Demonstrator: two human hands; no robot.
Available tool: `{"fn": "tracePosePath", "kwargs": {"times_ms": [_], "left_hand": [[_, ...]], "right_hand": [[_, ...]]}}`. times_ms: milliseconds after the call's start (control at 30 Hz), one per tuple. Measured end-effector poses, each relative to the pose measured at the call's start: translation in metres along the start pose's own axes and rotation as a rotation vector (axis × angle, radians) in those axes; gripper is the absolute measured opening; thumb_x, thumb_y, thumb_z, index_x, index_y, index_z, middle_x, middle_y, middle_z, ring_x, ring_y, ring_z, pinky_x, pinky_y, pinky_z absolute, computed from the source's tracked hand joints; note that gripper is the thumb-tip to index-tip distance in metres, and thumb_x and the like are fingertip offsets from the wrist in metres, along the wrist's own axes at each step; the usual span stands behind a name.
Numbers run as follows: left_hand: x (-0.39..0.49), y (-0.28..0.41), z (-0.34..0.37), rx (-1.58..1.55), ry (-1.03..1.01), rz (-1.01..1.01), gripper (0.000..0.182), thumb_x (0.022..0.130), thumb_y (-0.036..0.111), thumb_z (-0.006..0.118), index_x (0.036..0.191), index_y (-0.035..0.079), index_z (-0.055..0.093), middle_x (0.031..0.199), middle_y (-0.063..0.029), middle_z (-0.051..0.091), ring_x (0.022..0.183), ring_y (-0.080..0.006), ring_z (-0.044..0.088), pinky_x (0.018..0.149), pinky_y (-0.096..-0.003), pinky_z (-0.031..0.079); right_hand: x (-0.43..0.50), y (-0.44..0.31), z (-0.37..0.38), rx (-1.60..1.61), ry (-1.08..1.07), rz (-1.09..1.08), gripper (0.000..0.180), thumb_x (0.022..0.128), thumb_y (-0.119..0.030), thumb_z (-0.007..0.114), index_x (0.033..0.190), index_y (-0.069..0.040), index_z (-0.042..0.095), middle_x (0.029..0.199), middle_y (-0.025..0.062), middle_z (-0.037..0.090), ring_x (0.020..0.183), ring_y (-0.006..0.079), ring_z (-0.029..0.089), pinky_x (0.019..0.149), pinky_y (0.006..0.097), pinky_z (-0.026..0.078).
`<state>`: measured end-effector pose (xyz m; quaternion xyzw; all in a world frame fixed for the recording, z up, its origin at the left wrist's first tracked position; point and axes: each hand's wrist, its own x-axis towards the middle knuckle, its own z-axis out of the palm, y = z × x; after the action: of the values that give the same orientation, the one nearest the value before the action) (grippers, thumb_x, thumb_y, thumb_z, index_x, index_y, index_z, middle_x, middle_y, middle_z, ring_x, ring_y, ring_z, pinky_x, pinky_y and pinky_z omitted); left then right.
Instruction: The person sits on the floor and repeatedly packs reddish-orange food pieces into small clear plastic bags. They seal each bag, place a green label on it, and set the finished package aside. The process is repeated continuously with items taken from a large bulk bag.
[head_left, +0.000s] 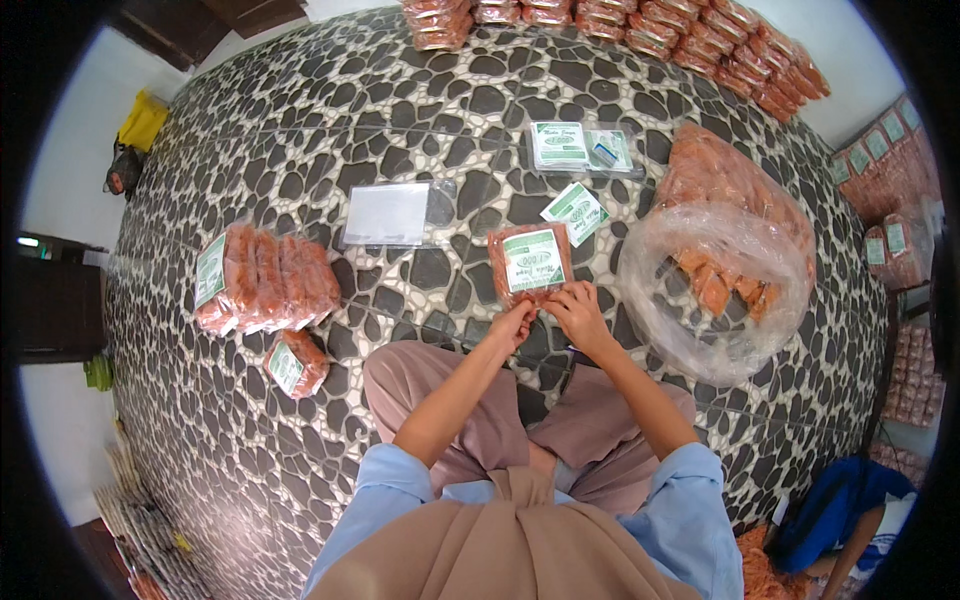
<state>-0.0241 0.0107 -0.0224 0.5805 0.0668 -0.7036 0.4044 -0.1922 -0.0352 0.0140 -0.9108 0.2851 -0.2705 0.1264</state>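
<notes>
A clear plastic packet of orange-brown food (495, 259), with a green-and-white printed label (533, 257) on its upper face, lies on the floor in front of my crossed legs. My left hand (514, 326) pinches the plastic at the packet's near edge. Just right of it, the fingers of my right hand (576, 311) grip the same edge. Loose labels (576, 214) lie partly fanned beyond the packet's far right corner. To the right, a large clear plastic bag (731, 169) of orange pieces has its wide mouth rolled back toward me.
Left stand a row of filled packets (266, 277) and a single packet (298, 365). Flat plastic bags (388, 214) and a label stack (559, 146) with a small blue-and-white item (604, 154) lie ahead. Packet piles (720, 41) line the wall. A person in blue (840, 510) is lower right.
</notes>
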Motion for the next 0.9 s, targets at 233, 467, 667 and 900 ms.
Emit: {"fn": "tracePosePath", "kwargs": {"times_ms": [233, 467, 667, 900], "left_hand": [[0.002, 0.004, 0.012, -0.013, 0.053, 0.052, 0.011, 0.080, 0.015, 0.067, 0.079, 0.008, 0.059, 0.067, 0.0021, 0.057, 0.048, -0.0031, 0.040, 0.042, -0.0171, 0.033], [-0.001, -0.002, 0.017, -0.019, 0.091, 0.077, 0.009, 0.081, 0.014, 0.067, 0.082, 0.008, 0.061, 0.070, 0.0015, 0.059, 0.051, -0.0038, 0.044, 0.043, -0.0166, 0.036], [-0.006, -0.006, 0.022, -0.072, 0.136, 0.092, 0.014, 0.079, 0.015, 0.069, 0.087, 0.006, 0.062, 0.074, 0.0004, 0.061, 0.053, -0.0049, 0.049, 0.044, -0.0171, 0.039], [-0.006, -0.014, 0.024, -0.009, 0.136, 0.163, 0.015, 0.081, 0.016, 0.067, 0.088, 0.004, 0.063, 0.078, -0.0011, 0.063, 0.058, -0.0058, 0.054, 0.046, -0.0171, 0.041]], "right_hand": [[-0.060, -0.006, -0.032, 0.057, -0.259, 0.381, 0.072, 0.065, -0.041, 0.078, 0.119, -0.003, 0.049, 0.111, 0.0132, 0.049, 0.107, 0.0321, 0.047, 0.089, 0.0410, 0.037], [-0.062, -0.007, 0.004, 0.202, -0.077, 0.482, 0.052, 0.079, -0.035, 0.070, 0.115, -0.003, 0.050, 0.104, 0.0131, 0.054, 0.097, 0.0271, 0.053, 0.083, 0.0377, 0.041], [-0.019, -0.024, 0.023, 1.254, -0.030, 1.324, 0.031, 0.089, -0.031, 0.064, 0.103, -0.004, 0.060, 0.089, 0.0039, 0.061, 0.073, 0.0133, 0.058, 0.062, 0.0283, 0.047], [0.011, -0.023, 0.023, 1.531, 0.125, 1.454, 0.028, 0.083, -0.028, 0.072, 0.091, -0.003, 0.063, 0.076, 0.0024, 0.061, 0.062, 0.0114, 0.057, 0.053, 0.0245, 0.046]]}}
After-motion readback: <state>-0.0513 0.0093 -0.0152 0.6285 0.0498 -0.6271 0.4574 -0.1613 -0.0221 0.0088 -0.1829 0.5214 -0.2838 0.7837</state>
